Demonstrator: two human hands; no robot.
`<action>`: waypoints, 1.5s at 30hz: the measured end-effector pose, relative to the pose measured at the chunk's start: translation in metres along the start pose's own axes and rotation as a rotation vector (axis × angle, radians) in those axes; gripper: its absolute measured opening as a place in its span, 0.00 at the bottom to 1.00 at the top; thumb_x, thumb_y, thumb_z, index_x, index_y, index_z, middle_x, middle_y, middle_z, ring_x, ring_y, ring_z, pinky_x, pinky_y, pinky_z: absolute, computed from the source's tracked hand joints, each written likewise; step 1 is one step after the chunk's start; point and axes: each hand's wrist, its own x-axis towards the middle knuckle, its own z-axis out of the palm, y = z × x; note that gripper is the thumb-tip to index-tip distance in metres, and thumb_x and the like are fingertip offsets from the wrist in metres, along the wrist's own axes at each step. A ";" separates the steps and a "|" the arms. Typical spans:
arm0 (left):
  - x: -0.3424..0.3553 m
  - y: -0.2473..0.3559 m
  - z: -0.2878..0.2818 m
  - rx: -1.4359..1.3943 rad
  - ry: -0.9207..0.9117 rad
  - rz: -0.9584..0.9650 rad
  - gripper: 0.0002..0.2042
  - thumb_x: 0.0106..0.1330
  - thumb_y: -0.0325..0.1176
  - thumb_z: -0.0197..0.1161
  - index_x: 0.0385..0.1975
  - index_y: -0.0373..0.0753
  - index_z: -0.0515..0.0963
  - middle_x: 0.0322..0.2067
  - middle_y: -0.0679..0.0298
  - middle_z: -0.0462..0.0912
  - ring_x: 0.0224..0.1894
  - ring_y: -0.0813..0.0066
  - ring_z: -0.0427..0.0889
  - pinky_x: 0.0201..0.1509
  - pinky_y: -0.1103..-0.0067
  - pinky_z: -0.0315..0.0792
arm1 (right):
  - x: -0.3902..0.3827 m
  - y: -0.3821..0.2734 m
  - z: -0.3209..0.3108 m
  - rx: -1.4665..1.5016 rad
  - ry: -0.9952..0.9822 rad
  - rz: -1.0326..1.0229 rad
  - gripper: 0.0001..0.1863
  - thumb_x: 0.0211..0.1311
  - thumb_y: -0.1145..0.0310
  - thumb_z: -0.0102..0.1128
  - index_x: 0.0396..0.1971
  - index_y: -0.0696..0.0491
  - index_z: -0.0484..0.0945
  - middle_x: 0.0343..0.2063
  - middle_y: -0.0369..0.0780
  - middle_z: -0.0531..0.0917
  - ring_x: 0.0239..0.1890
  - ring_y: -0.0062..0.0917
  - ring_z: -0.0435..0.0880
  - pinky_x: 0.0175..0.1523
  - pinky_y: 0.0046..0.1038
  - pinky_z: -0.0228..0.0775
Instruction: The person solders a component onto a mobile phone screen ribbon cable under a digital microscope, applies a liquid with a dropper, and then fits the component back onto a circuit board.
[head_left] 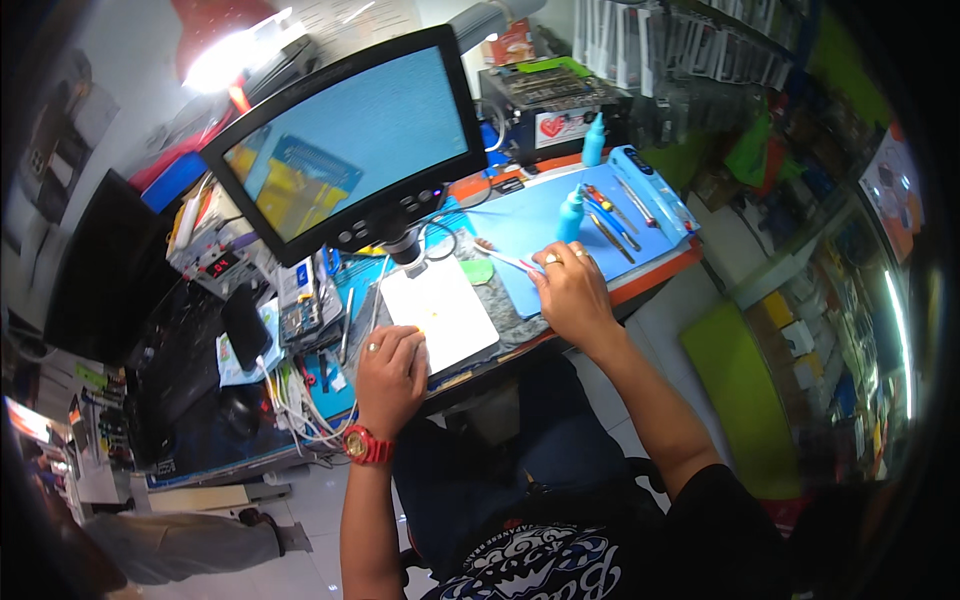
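Note:
My left hand point(392, 372), a red watch point(366, 446) at its wrist, rests with bent fingers at the left edge of a white plate point(447, 312). A small yellow bit shows at its fingertips; what they pinch is too small to name. Above the plate hangs a microscope lens point(404, 250) under a monitor point(350, 130). On the screen are a blue gridded part and a yellow shape, enlarged. My right hand point(574, 295) is closed around a slim brush point(510, 259) with a pale and red handle, its brown tip pointing left, over the blue mat's edge.
On the blue mat point(525, 215) stand teal bottles point(571, 215), beside several pens and tools point(612, 220) and a blue case point(650, 195). A green piece point(478, 271) lies by the plate. Cables point(290, 400), a phone point(246, 325) and a power supply point(215, 262) crowd the left.

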 end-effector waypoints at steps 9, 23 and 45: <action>0.004 0.001 -0.011 0.053 -0.114 0.003 0.17 0.75 0.33 0.62 0.60 0.35 0.82 0.51 0.54 0.83 0.58 0.52 0.79 0.73 0.56 0.69 | 0.015 -0.014 0.020 -0.087 -0.133 -0.038 0.17 0.65 0.78 0.60 0.53 0.60 0.84 0.40 0.49 0.84 0.47 0.46 0.84 0.55 0.46 0.76; 0.009 0.000 -0.011 0.149 -0.159 0.047 0.17 0.75 0.36 0.63 0.59 0.36 0.83 0.51 0.57 0.81 0.57 0.54 0.77 0.72 0.55 0.69 | -0.037 -0.108 0.009 0.194 -0.350 -0.068 0.24 0.64 0.79 0.59 0.60 0.58 0.85 0.35 0.51 0.82 0.37 0.47 0.86 0.44 0.45 0.80; 0.005 -0.004 -0.008 0.110 -0.123 0.055 0.17 0.75 0.35 0.63 0.59 0.36 0.83 0.49 0.57 0.81 0.57 0.56 0.78 0.67 0.59 0.71 | -0.023 -0.102 0.018 0.145 -0.332 -0.032 0.21 0.64 0.77 0.60 0.57 0.55 0.86 0.36 0.51 0.84 0.38 0.48 0.88 0.44 0.45 0.81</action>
